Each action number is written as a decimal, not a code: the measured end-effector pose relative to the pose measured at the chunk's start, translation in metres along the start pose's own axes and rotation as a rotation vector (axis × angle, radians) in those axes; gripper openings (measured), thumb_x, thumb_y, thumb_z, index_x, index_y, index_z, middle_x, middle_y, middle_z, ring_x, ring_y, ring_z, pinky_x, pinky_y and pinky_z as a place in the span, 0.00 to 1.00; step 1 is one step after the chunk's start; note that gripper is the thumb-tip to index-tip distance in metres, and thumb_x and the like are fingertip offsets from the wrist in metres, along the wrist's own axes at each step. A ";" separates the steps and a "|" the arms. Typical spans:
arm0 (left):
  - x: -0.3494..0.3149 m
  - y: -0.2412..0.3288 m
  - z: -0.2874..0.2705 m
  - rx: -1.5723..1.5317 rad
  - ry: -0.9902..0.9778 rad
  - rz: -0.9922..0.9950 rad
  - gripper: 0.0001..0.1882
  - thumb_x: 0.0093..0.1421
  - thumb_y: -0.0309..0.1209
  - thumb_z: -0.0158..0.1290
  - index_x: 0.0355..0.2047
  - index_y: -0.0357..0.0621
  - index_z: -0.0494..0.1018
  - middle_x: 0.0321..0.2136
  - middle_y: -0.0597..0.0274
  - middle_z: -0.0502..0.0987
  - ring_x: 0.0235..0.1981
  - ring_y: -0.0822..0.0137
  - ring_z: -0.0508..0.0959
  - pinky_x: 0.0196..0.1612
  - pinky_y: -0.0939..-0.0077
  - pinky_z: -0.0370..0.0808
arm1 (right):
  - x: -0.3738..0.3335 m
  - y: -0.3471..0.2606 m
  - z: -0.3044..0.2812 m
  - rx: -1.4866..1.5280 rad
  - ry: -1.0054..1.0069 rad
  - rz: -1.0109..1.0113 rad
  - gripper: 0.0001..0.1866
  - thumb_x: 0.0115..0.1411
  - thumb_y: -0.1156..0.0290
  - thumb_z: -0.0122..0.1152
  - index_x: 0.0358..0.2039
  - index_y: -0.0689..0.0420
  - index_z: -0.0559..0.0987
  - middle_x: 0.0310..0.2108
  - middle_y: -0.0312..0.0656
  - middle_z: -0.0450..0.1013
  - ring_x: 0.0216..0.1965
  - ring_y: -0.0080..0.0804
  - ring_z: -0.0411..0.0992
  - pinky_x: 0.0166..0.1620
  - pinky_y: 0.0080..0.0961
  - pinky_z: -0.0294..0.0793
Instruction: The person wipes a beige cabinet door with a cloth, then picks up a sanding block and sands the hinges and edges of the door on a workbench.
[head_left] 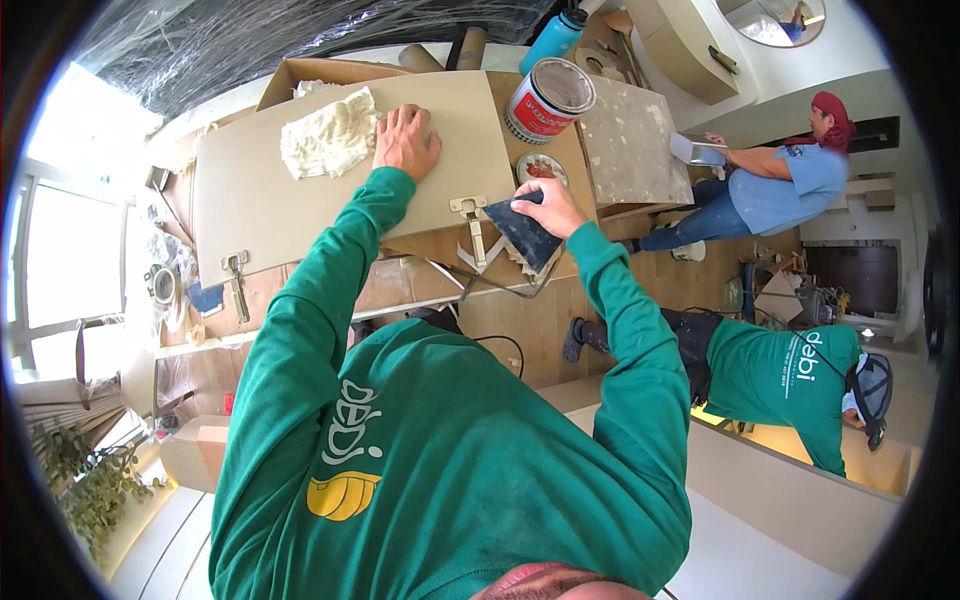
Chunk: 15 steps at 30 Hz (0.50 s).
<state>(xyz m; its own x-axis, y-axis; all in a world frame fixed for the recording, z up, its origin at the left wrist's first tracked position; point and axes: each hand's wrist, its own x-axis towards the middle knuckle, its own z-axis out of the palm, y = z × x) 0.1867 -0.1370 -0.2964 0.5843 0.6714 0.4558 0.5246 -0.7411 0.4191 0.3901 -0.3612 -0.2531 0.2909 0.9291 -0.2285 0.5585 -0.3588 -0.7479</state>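
Observation:
A beige cabinet door panel (270, 215) lies flat in front of me, with metal hinges (470, 210) along its near edge. My left hand (405, 143) rests open on it, fingers stretched out and touching the edge of a crumpled white cloth (325, 135). Beyond the panel's right corner, my right hand (550, 207) pinches a dark, dusty sheet of sandpaper (522, 236) by its upper edge. The sheet hangs tilted beside the right hinge. Just past that hand sits a round lid (541, 168) with reddish residue, near a can with a red label (550, 98).
A blue bottle (553, 42) stands behind the can, near a speckled board (630, 130). At right, a person in a blue shirt (765, 190) holds a pale piece; another in green (785, 380) leans over. A tape roll (162, 285) lies at left. A cable (505, 345) crosses the floor.

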 end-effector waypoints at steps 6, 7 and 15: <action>0.001 0.003 -0.001 -0.005 -0.004 -0.002 0.18 0.59 0.35 0.57 0.49 0.43 0.75 0.51 0.53 0.74 0.55 0.49 0.72 0.60 0.50 0.66 | 0.014 0.031 0.004 0.290 -0.157 0.253 0.13 0.57 0.65 0.75 0.36 0.61 0.84 0.31 0.40 0.82 0.33 0.24 0.78 0.40 0.26 0.76; 0.000 0.002 -0.002 -0.002 -0.008 0.002 0.18 0.59 0.35 0.57 0.49 0.43 0.75 0.51 0.53 0.74 0.55 0.49 0.72 0.60 0.50 0.66 | 0.016 0.029 0.005 0.402 -0.208 0.355 0.13 0.57 0.64 0.75 0.36 0.61 0.85 0.31 0.40 0.82 0.33 0.24 0.78 0.40 0.26 0.76; 0.000 0.007 -0.002 -0.005 -0.018 0.028 0.18 0.59 0.35 0.57 0.48 0.42 0.75 0.49 0.51 0.74 0.54 0.48 0.72 0.60 0.51 0.66 | -0.008 0.009 0.011 -0.039 0.077 -0.123 0.11 0.56 0.65 0.72 0.36 0.57 0.85 0.29 0.46 0.82 0.30 0.38 0.80 0.38 0.33 0.77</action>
<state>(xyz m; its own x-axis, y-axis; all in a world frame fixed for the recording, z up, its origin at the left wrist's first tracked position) 0.1890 -0.1424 -0.2919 0.6095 0.6505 0.4532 0.5050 -0.7592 0.4105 0.3840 -0.3709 -0.2646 0.2767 0.9570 -0.0869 0.6227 -0.2475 -0.7423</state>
